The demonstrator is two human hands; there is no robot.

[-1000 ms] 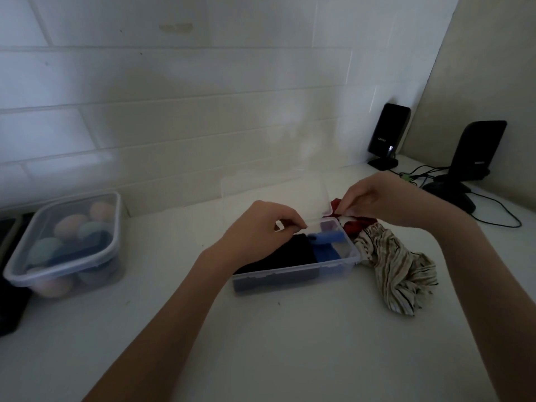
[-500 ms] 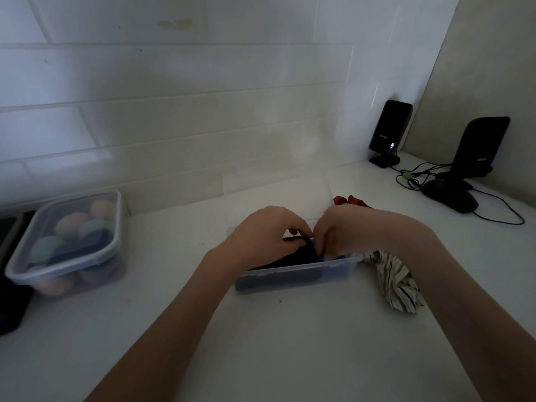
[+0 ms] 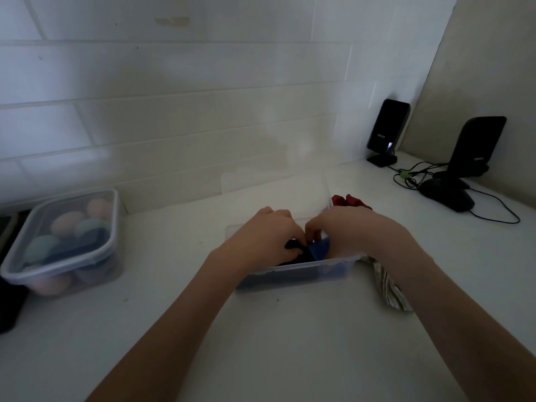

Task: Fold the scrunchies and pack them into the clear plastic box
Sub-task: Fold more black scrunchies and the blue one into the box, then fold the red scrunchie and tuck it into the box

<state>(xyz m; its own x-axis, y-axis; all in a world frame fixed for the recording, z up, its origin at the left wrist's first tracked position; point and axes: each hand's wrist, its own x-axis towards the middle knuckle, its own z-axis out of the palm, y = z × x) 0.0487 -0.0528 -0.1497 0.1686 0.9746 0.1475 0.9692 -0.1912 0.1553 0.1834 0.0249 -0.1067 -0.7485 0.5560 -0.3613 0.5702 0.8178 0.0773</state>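
The clear plastic box sits on the white counter with its lid tipped open toward the wall. Both hands reach into it. My left hand pinches a black scrunchie inside the box. My right hand presses on a blue scrunchie beside the black one. A red scrunchie lies behind the box on the right. A striped beige scrunchie lies to the right of the box, partly hidden by my right forearm.
A lidded clear container holding several pastel round sponges stands at the left. Two black speakers and tangled cables occupy the far right corner. A dark object sits at the left edge.
My right hand moved from the red scrunchie behind the box into the box, meeting my left hand. Both now work the black and blue scrunchies together.
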